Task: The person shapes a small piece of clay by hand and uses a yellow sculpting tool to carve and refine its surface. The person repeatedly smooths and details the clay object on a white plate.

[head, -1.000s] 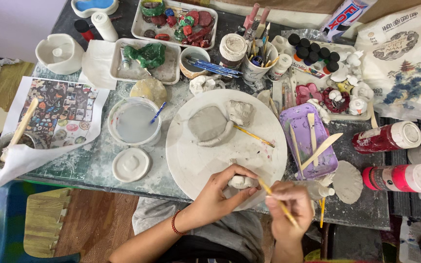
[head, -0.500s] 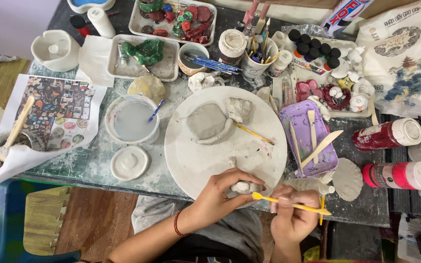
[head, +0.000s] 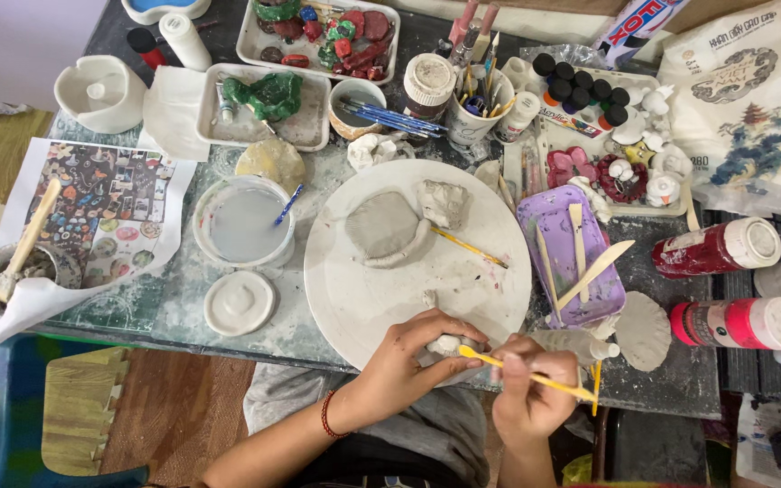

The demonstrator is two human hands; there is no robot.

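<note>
One small clay lump (head: 446,344) (pale, rounded) under yellow brush (head: 528,375).

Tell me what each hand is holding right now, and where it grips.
Left hand cups a small white clay piece, fingers wrapped over its top. Right hand pinches a yellow tool near the middle of its shaft.

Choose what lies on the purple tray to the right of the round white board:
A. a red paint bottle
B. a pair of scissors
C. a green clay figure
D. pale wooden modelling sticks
D: several pale wooden sticks lie across the purple tray.
</note>
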